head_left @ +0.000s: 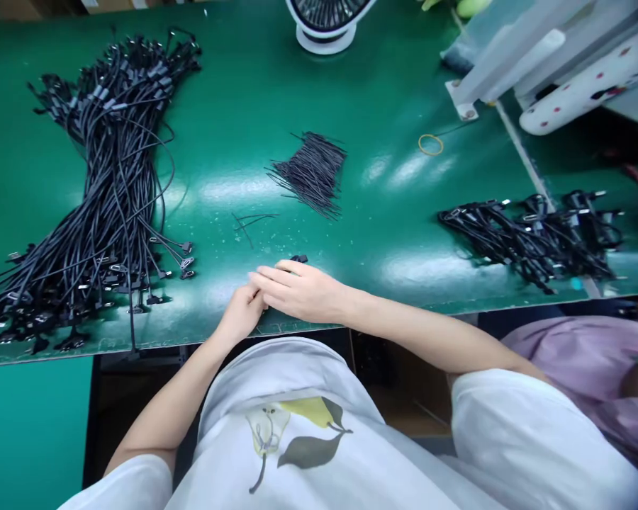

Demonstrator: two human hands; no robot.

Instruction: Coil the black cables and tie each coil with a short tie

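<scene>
Near the front edge of the green table, my left hand and my right hand meet. The right hand lies partly over the left fingertips, its fingers pressed together. A black cable connector sticks out beyond the right hand; the rest of that cable is hidden by the hands. The left fingers are curled closed. Beyond the hands lie a few loose black ties and a pile of short black ties.
A large bundle of long black cables covers the left side. Folded black cables lie at the right. A white fan stands at the back, a yellow ring right of centre. Another person in pink is at the right.
</scene>
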